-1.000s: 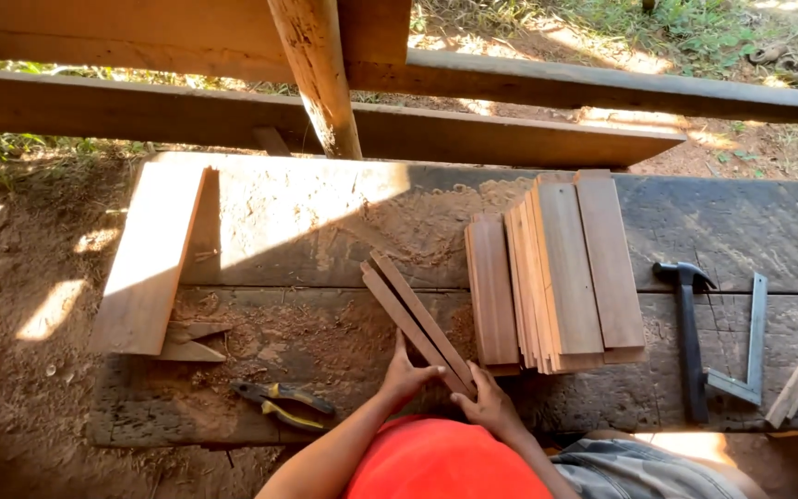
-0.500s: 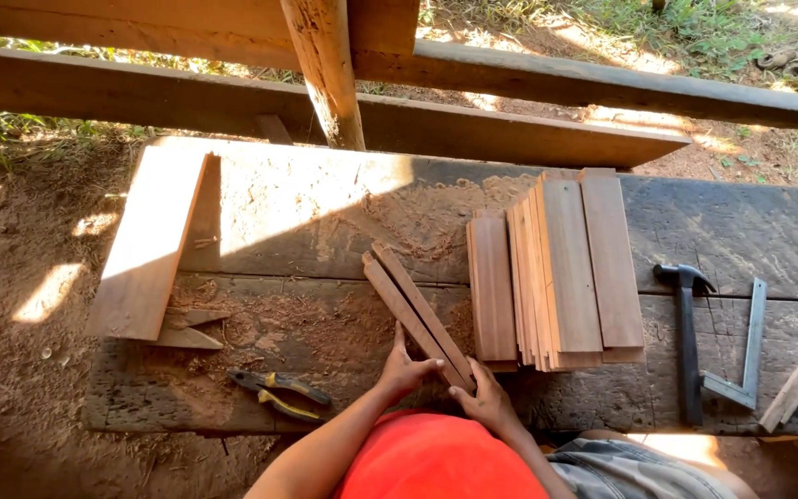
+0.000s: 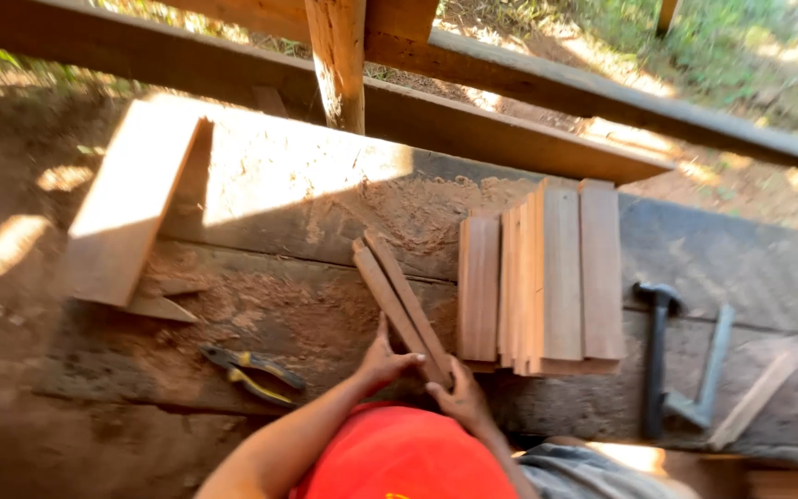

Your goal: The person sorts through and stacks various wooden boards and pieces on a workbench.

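Two narrow reddish wooden slats (image 3: 399, 300) lie slanted on the dusty dark workbench (image 3: 307, 323), just left of the stack of flat wooden boards (image 3: 547, 277). The left hand (image 3: 385, 360) and right hand (image 3: 459, 397) pinch the slats' near ends between their fingers. Compared with one second before, the hands and slats have kept the same position.

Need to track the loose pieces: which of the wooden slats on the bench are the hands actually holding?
The two narrow wooden slats lying diagonally, left of the stack of wider boards. Left hand and right hand grasp their near ends; the stack lies untouched.
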